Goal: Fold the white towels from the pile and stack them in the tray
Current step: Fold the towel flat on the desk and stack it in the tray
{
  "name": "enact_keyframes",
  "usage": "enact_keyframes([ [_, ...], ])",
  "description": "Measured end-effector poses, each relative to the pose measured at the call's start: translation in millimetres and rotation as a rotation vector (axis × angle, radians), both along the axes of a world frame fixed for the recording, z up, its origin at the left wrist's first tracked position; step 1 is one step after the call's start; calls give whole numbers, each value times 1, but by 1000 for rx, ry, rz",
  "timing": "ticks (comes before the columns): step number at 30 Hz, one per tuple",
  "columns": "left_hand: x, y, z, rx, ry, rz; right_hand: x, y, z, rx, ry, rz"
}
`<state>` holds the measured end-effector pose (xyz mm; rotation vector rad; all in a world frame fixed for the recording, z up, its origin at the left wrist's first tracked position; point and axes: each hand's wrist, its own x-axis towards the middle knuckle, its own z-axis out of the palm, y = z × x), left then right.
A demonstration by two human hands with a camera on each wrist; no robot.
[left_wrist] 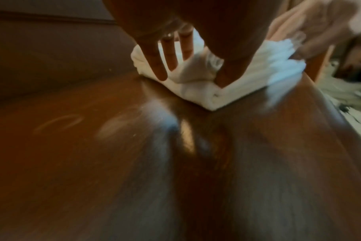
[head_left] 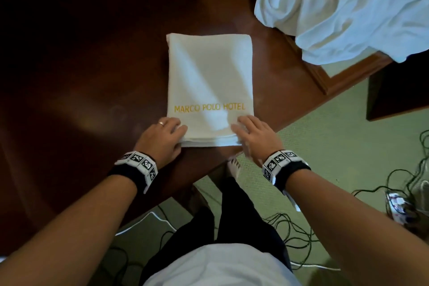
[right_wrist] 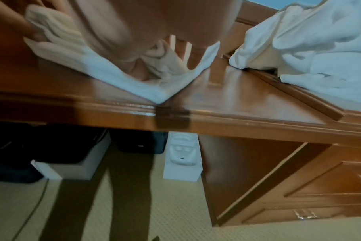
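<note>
Folded towel [head_left: 210,81] lies at counter's [head_left: 92,100] near edge, left hand [head_left: 162,137] and right hand [head_left: 253,134] fingers clamped on its near corners; next, probably lift it level toward towel pile [head_left: 348,7].

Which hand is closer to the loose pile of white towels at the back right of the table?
Right. The right hand grips the folded towel's near right corner, on the side where the towel pile lies. The left hand grips the near left corner, farther from it.
</note>
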<state>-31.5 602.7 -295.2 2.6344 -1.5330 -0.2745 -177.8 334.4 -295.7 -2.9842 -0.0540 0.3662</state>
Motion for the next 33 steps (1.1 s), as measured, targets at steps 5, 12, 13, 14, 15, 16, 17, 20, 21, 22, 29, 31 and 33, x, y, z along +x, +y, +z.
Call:
enact_keyframes([
  [5,-3,-4,10,-81,-20,97,6,6,11,21,-176,-88],
  [12,-4,4,8,53,20,76,-2,14,4,-36,-56,-104],
  [13,-4,1,12,83,12,59,-1,16,5,-37,-87,-101],
  [14,-4,-1,14,104,13,43,-2,18,7,-41,-91,-84],
  [15,-3,-3,15,123,29,31,-3,19,8,-54,-84,-62],
  [16,-1,-5,16,134,35,28,-3,20,12,-53,-66,-54],
  [17,3,-7,16,140,23,33,0,20,15,-29,-75,-63],
  [20,21,-21,17,0,-38,80,28,19,19,83,-210,-152],
  [21,26,-28,14,-48,-45,105,39,21,16,86,-244,-171],
  [22,29,-34,11,-54,-43,127,49,23,13,69,-234,-188],
  [29,38,-19,-10,213,71,227,35,-1,-13,9,17,-261],
  [31,58,-25,3,142,-4,212,44,-14,-4,-1,-95,-224],
  [33,85,-42,12,68,-72,203,70,-28,3,-23,-253,-207],
])
